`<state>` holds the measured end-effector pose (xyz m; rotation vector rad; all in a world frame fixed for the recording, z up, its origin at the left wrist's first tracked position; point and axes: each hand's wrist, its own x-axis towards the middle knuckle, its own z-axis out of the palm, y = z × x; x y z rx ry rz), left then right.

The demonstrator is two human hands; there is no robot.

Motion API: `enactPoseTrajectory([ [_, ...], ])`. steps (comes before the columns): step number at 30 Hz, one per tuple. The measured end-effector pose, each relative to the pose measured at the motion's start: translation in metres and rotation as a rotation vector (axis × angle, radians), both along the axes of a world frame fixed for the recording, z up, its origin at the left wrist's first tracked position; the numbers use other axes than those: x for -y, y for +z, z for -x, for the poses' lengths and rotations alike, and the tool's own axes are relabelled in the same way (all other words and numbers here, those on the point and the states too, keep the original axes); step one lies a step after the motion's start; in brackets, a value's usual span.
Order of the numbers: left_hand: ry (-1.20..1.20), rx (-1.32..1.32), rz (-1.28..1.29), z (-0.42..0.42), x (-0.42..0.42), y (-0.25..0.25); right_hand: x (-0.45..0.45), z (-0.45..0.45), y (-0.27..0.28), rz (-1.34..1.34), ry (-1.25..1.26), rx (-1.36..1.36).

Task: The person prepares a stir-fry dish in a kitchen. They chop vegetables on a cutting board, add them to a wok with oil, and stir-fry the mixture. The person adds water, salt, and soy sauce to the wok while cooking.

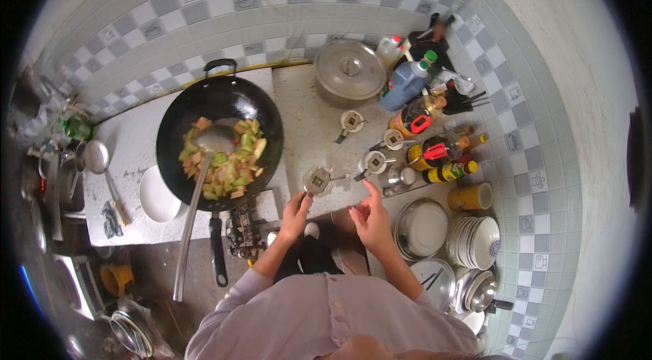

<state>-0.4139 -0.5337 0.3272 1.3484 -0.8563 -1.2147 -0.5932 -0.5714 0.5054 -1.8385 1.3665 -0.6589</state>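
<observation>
My left hand [295,215] pinches the dark handle of a small round seasoning jar [318,180] with a grey top, near the front of the counter. My right hand [374,220] holds nothing; its index finger is extended and the other fingers are curled. That fingertip points at a similar seasoning jar [376,162], and I cannot tell whether it touches. Two more such jars, one middle [393,139] and one far [351,121], stand behind. On the left, a black wok [168,128] contains chopped green vegetable and tan pieces [221,176], with a metal ladle [196,197] resting in it.
A lidded steel pot [351,67] stands by the back wall. Sauce bottles [423,153] and a blue jug [405,85] line the right. Stacked bowls [473,243] and a steel basin [422,227] sit nearer me. The wok's handle [218,253] overhangs the counter's front edge beside a white plate [159,194].
</observation>
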Motion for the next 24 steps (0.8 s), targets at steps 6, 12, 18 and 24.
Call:
enactPoseTrajectory([
  [6,-0.107,-0.069,-0.032,0.067,0.118,-0.089,-0.017,0.043,-0.012,-0.205,-0.150,0.005],
  [12,-0.076,-0.072,-0.009,0.104,0.177,-0.116,-0.022,0.060,-0.028,-0.314,-0.169,0.021],
  [18,0.353,0.499,0.254,0.091,0.236,-0.126,-0.014,0.064,-0.024,-0.330,-0.116,0.039],
  [24,-0.168,-0.228,-0.204,0.054,0.257,-0.091,-0.006,0.065,-0.030,-0.265,-0.044,0.057],
])
